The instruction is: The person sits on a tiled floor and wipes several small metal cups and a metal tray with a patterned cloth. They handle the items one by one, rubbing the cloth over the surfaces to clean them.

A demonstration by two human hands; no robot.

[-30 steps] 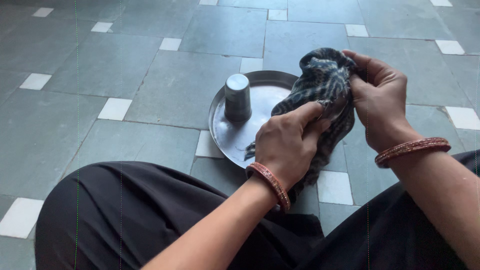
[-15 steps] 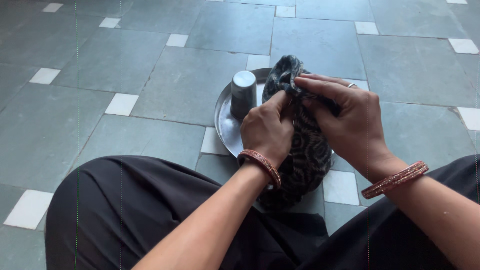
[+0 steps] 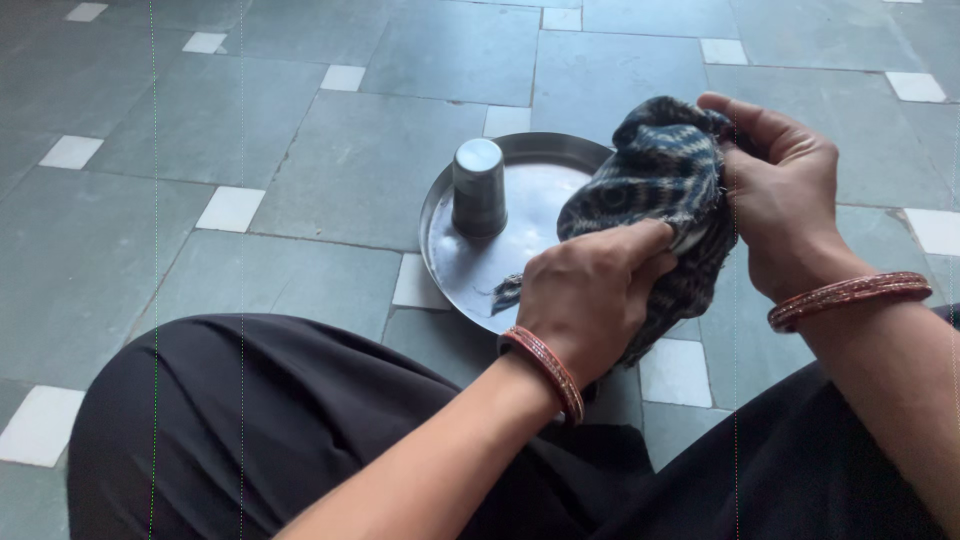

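On the grey stone-tiled floor [image 3: 300, 150], your left hand [image 3: 585, 300] and right hand [image 3: 785, 190] both pinch the dark patterned cloth [image 3: 650, 195] above the round steel plate [image 3: 470, 265]; its hanging tail (already trailing low) could topple the upturned steel tumbler [image 3: 478, 188].

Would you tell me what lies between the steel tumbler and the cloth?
Only bare plate surface separates the tumbler from the cloth, as the head view shows.

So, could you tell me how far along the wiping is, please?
Done: the cup stands upside down on the plate. In hand: both the left hand and right hand grip a patterned cloth above the plate. Left: the plate itself looks unwiped.
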